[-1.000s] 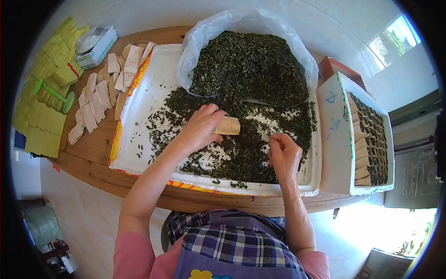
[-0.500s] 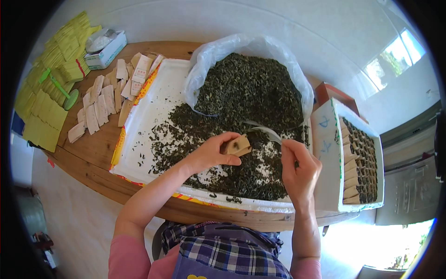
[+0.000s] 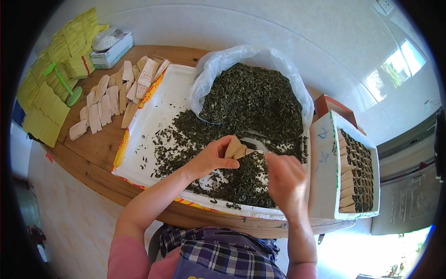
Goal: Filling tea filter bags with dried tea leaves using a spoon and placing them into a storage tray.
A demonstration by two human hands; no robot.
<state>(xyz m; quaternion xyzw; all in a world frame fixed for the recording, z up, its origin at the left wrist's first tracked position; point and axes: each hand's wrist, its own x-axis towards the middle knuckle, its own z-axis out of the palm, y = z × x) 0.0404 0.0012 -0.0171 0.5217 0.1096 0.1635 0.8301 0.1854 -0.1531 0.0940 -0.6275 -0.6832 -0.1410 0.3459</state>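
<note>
My left hand point(image 3: 216, 160) is closed around a small brown paper packet point(image 3: 236, 149), its mouth turned to the right. My right hand point(image 3: 285, 179), slightly blurred, grips the handle of a pale, translucent spoon point(image 3: 256, 144). The spoon's front end is right at the packet's mouth, so how far it reaches inside is hidden. Beneath both hands, dark dried leaves point(image 3: 251, 183) lie spread over a white foam tray point(image 3: 148, 125). A clear plastic bag point(image 3: 200, 86) heaped with the same leaves rests at the tray's far side.
Flat paper packets point(image 3: 104, 109) lie on the wooden table point(image 3: 93, 153) at left, near yellow paper stacks point(image 3: 76, 39), a green stand point(image 3: 73, 96) and a small white box point(image 3: 111, 55). At right, a foam box point(image 3: 323, 167) holds rows of filled packets point(image 3: 347, 181).
My right hand has moved left and slightly down, bringing the spoon to the packet. The left hand has tilted the packet, turning its mouth toward the spoon. The view has shifted slightly.
</note>
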